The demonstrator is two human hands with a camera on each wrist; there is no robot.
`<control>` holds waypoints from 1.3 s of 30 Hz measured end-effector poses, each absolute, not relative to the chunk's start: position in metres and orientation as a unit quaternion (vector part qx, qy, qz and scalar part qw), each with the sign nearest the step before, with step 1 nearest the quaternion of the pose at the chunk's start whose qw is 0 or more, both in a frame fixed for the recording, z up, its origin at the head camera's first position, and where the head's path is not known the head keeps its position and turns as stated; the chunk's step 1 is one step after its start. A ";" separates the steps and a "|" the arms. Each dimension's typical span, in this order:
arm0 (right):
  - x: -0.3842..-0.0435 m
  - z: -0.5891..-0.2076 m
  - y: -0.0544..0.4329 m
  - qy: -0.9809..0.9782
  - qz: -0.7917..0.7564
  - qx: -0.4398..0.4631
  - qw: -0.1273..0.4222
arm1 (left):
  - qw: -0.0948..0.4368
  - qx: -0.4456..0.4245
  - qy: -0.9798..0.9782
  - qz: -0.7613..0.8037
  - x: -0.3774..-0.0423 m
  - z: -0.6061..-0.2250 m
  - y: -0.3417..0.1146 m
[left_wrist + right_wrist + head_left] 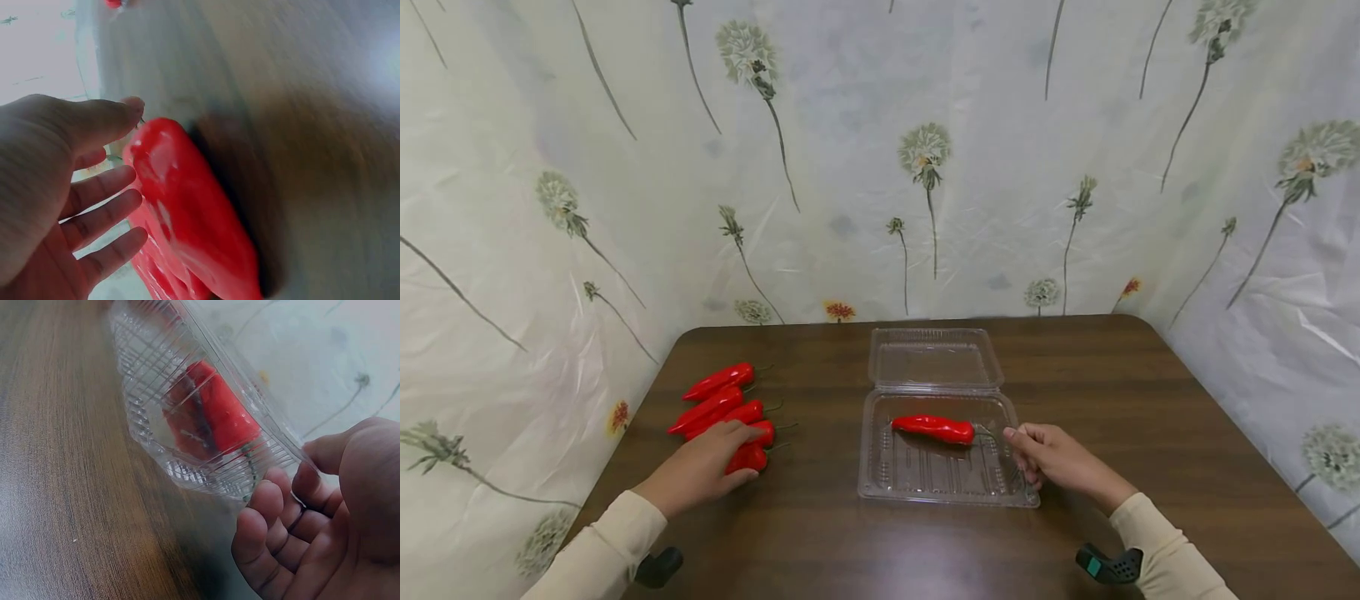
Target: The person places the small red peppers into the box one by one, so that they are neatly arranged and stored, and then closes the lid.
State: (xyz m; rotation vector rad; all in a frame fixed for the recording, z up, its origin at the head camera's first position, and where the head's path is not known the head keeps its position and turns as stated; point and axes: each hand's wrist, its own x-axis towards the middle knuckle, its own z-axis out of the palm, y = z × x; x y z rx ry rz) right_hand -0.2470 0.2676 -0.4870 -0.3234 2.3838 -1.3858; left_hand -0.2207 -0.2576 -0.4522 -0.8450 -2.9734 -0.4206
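Observation:
My left hand [700, 468] reaches over the near end of a group of several red chili peppers [706, 410] at the table's left. In the left wrist view its fingers are spread and fairly straight, the tips right at the nearest pepper [187, 200]. A clear plastic clamshell container [874, 487] lies unfolded near the middle, lid hinged back away from me. One red pepper [936, 429] lies crosswise in its base, stem to the right. My right hand [1056, 461] pinches the container's right rim between thumb and index finger, the other fingers curled loosely below.
The dark wooden table [820, 542] has its back edge against a floral curtain [850, 167], which also runs along the left and right sides. The container's open lid [934, 358] extends toward the table's back edge.

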 end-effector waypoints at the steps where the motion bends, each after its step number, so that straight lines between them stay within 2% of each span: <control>1: -0.247 -0.487 0.267 0.844 -0.492 -0.115 0.182 | 0.012 -0.267 -0.955 -0.130 -0.221 -0.454 -0.259; 10: -0.246 -0.484 0.265 0.841 -0.498 -0.109 0.182 | -0.004 -0.240 -0.966 -0.094 -0.219 -0.478 -0.274; 17: -0.246 -0.486 0.265 0.846 -0.492 -0.100 0.181 | 0.027 -0.248 -0.961 -0.120 -0.218 -0.490 -0.280; 26: -0.246 -0.487 0.265 0.845 -0.493 -0.098 0.182 | 0.016 -0.272 -0.949 -0.158 -0.220 -0.488 -0.275; 39: -0.247 -0.488 0.266 0.844 -0.494 -0.100 0.181 | 0.024 -0.304 -0.932 -0.194 -0.219 -0.470 -0.243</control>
